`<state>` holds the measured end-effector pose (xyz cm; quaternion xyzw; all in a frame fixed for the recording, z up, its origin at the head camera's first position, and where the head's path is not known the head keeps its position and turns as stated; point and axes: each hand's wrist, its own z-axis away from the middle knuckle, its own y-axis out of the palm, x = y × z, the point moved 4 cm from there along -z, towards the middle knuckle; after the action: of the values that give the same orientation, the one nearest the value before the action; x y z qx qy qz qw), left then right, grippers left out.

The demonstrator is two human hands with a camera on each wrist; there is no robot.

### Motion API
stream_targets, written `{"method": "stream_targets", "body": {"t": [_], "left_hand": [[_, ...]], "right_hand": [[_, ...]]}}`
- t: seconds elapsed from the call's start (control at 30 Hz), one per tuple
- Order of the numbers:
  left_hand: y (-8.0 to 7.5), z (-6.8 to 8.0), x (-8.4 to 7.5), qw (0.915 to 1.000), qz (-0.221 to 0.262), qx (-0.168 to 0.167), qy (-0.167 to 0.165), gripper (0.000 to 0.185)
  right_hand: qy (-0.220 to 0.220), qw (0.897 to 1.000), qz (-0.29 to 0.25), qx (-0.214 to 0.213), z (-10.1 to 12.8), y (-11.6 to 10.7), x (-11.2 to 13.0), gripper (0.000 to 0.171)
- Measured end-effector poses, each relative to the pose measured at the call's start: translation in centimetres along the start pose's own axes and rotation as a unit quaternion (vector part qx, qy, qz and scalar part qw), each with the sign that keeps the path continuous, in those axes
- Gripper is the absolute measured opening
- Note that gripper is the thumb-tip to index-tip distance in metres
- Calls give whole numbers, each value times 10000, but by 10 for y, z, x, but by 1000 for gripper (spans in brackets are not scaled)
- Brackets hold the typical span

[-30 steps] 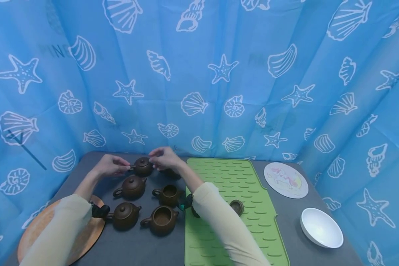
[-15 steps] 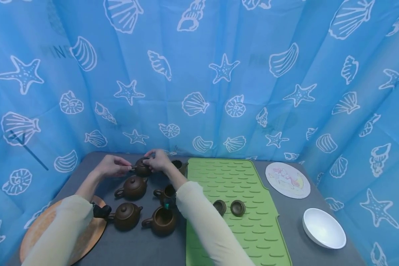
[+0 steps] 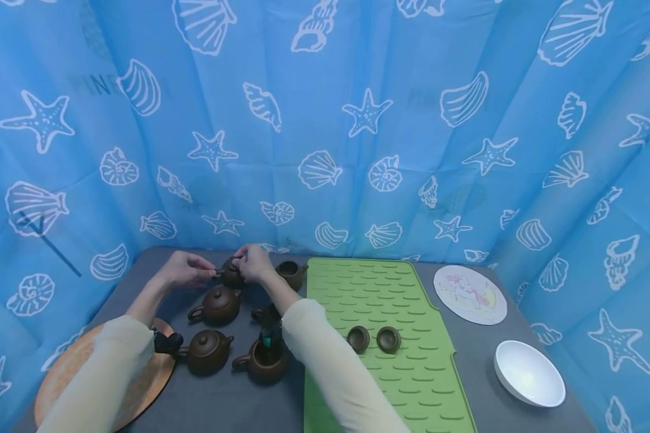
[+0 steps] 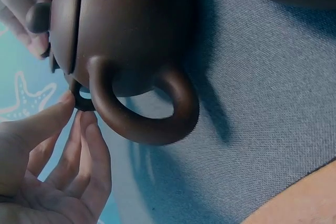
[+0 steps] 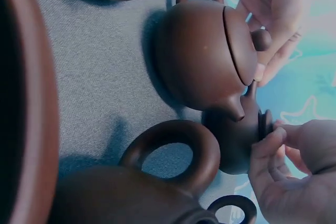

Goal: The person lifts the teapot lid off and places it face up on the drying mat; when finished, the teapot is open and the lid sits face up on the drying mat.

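Note:
A small brown teapot (image 3: 230, 276) stands at the back left of the table. My left hand (image 3: 185, 270) pinches its handle (image 4: 84, 102) between thumb and fingertips. With thumb and fingers, my right hand (image 3: 253, 263) holds the teapot's lid (image 5: 266, 123) at the pot's mouth; in the right wrist view the lid looks slightly off its seat. A larger lidded teapot (image 3: 220, 305) sits just nearer, and another lidded teapot (image 3: 207, 352) in front of that. To the right are lidless pots: one at the back (image 3: 290, 273), one partly hidden by my right wrist, and a front pot (image 3: 261, 367).
Two small brown lids (image 3: 359, 339) lie hollow side up on a green mat (image 3: 374, 288). A round copper-coloured tray (image 3: 141, 391) is under my left forearm. At right are a white bowl (image 3: 529, 374) and a round picture mat (image 3: 470, 294). A blue curtain (image 3: 325, 132) hangs behind.
My right hand has moved left and slightly down to the top of the small teapot and now holds its lid. The left hand keeps its pinch on the handle.

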<state>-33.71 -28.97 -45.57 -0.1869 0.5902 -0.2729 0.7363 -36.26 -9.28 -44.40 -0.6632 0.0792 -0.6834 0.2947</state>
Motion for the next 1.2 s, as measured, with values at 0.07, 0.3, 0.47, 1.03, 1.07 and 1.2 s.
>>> {"method": "stream_targets", "body": {"t": [0.07,0.3,0.47,1.03,1.07,1.2], "left_hand": [[1,-1,-1,10000,-12,-12,36,28],[1,-3,1,10000,37,-22,29,29],[-1,-4,4,9999,17,-3,117,29],[0,0,-1,9999,-9,9,115,27],[-1,1,-2,9999,-10,20,121,28],[-1,1,-2,9998,-40,37,166,27]], "right_hand": [[-35,10000,-48,-24,1,-3,0,14],[-471,9965,-592,366,12,-27,3,18],[-834,9921,-727,589,23,-51,1,22],[-1057,9892,-693,748,77,-132,-49,25],[-1046,9891,-691,769,80,-135,-53,26],[-982,9898,-579,858,94,-145,-67,28]]}}
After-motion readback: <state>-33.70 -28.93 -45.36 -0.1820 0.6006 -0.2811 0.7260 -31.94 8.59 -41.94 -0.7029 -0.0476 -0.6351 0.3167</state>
